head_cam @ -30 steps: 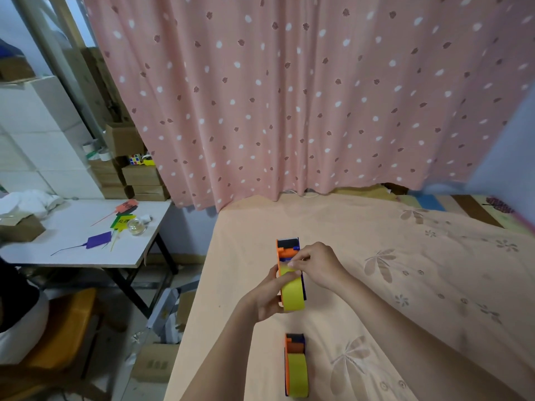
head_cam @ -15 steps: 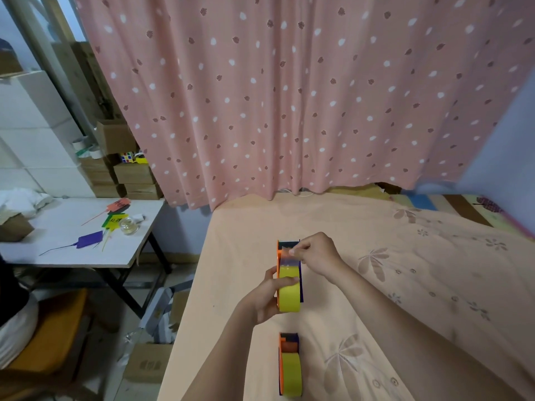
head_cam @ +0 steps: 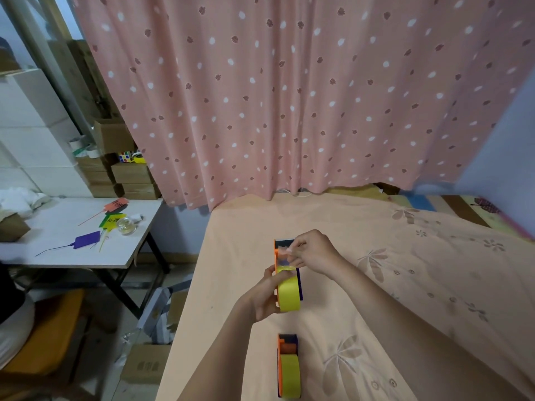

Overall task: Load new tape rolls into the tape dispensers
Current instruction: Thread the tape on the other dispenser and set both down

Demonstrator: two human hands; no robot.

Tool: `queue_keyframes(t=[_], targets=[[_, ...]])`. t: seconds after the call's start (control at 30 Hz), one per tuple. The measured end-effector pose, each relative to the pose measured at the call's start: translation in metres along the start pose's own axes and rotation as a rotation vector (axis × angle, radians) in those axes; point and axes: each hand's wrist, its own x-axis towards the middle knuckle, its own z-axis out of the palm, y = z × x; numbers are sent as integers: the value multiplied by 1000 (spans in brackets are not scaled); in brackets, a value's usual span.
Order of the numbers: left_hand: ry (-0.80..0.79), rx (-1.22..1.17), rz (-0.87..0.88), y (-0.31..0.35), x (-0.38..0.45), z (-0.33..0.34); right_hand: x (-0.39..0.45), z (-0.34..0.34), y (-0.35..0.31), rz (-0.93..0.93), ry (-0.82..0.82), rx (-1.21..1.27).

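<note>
The left hand (head_cam: 265,296) grips an orange tape dispenser (head_cam: 286,273) with a yellow tape roll (head_cam: 289,293) inside, held just above the bed (head_cam: 405,270). The right hand (head_cam: 314,250) pinches the clear tape end (head_cam: 285,253) near the dispenser's front — fingers curled. A second loaded dispenser (head_cam: 288,369) lies on the bed, nearer the person.

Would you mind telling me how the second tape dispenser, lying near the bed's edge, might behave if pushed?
The second dispenser looks like light plastic, so it would probably slide easily. On the soft bedspread it may drag or tip. Its yellow roll seems seated, so unlikely to roll away.
</note>
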Motion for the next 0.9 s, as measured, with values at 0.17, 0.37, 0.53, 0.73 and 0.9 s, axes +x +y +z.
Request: queue_keyframes(t=[0.17,0.37,0.53,0.73,0.9], targets=[[59,10,-10,0,5,3,0,4,3,20,13,-7],[106,-52,5,-2,10,5,2,9,2,36,123,-35],[111,-12,13,2,10,2,7,6,-2,54,190,-15],[39,-56,27,4,6,-2,13,-1,-11,68,234,-40],[38,-44,47,5,7,-3,20,-1,-19,97,266,-64]])
